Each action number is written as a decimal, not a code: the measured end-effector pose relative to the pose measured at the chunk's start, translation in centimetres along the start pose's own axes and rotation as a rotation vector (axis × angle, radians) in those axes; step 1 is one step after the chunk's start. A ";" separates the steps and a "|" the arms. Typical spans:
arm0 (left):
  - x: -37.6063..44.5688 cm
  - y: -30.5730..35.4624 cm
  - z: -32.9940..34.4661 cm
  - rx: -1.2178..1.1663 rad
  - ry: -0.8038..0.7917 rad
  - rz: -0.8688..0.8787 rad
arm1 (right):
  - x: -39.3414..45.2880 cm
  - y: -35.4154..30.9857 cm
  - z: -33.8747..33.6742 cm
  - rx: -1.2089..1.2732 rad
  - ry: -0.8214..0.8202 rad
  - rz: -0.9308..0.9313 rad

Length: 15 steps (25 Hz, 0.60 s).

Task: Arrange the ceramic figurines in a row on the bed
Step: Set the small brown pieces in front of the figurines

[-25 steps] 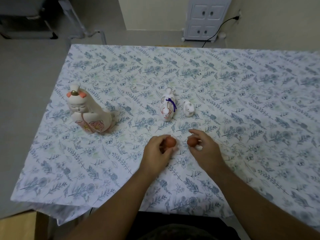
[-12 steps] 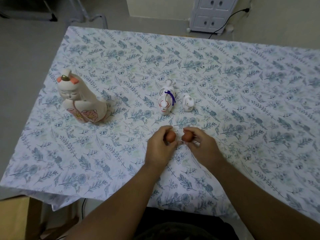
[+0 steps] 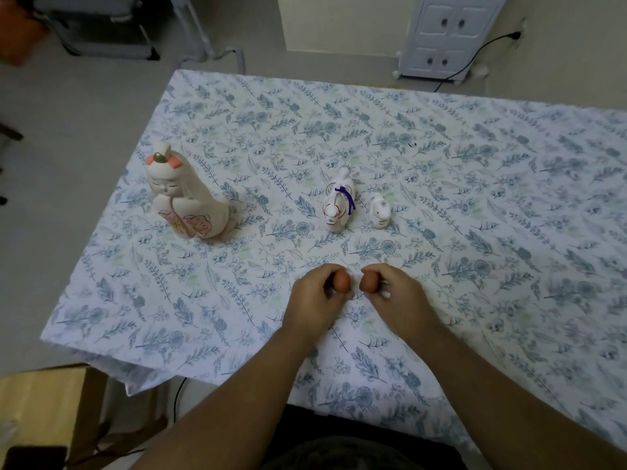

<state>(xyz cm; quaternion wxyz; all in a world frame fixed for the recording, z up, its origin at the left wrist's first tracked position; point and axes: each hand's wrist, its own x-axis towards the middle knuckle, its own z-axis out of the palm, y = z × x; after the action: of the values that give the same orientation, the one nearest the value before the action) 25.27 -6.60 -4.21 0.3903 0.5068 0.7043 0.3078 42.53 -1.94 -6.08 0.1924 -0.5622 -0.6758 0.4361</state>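
Holding brown figurines, left hand [image 3: 314,301], right hand [image 3: 395,296]; seemingly upright.

You're in a home bedroom: a bed [image 3: 475,164] under a floral sheet, a small white cabinet [image 3: 444,35] by the wall, plain floor [image 3: 84,113].

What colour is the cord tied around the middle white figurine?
Purple cord on the middle figurine, clearest in the head view.

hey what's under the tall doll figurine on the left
The doll stands directly on the floral sheet, which covers the whole bed. Nothing else shows beneath it. Whatever lies under the sheet is covered and cannot be seen.
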 end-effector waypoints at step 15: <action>-2.9 -3.2 -21.3 0.132 0.433 0.112 | 2.3 -17.7 9.0 -0.344 0.009 -0.288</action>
<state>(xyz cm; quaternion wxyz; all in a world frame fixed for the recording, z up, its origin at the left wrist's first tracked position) 5.92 -11.08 4.65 0.1785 0.4916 0.7609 0.3840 24.68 -2.93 2.74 0.1571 -0.4866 -0.8125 0.2801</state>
